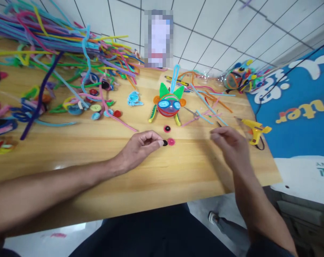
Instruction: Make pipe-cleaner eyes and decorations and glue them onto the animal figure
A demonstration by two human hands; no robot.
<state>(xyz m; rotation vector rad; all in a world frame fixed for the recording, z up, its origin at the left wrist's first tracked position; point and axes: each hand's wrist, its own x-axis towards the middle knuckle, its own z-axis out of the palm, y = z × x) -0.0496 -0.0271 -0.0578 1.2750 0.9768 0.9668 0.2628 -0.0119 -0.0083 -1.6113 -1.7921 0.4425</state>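
The left hand (140, 147) has its fingers closed on the edge of a black disc (165, 142) at the bench (188, 167), just beside a pink disc (171, 142); beyond these lies a black-and-pink disc (167, 129), in front of the green-eared figure (168, 107). The right hand (231, 144) is above the bench near the glue gun (255, 132), fingers drawn narrow; from where I stand, I cannot tell whether they hold anything.
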